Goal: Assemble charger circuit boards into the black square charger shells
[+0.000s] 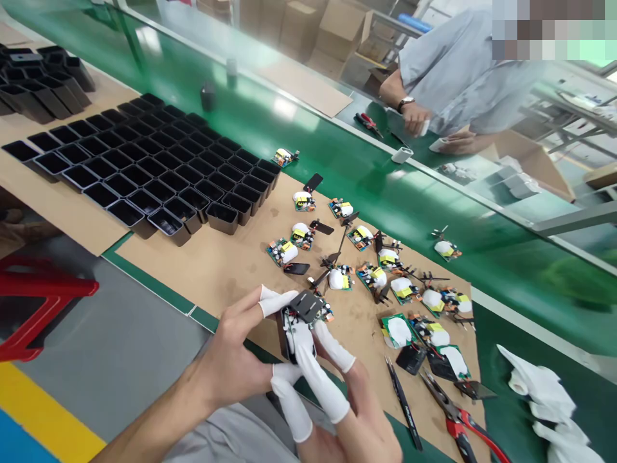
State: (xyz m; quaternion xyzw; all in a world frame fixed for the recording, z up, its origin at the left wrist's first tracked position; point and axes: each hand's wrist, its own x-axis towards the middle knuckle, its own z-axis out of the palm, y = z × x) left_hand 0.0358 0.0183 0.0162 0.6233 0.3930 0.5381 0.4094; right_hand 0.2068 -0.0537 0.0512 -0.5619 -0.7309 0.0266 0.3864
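Down at the near edge of the surface (216, 270), left hand (236, 363) and right hand (359, 421), finger cots on, each grip pinched tight on one circuit board (304, 314). Tweezers (403, 400) and pliers (457, 419) lie just right. Further back: loose boards (337, 257), then black housings (144, 173) far left.

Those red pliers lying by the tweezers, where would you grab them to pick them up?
Probably by the red handles, coming from the near table edge. The pliers lie flat, metal nose pointing away toward the loose boards, so the handles are the closest, thickest part. The right hand is nearest, though it and the left hand now hold a board.
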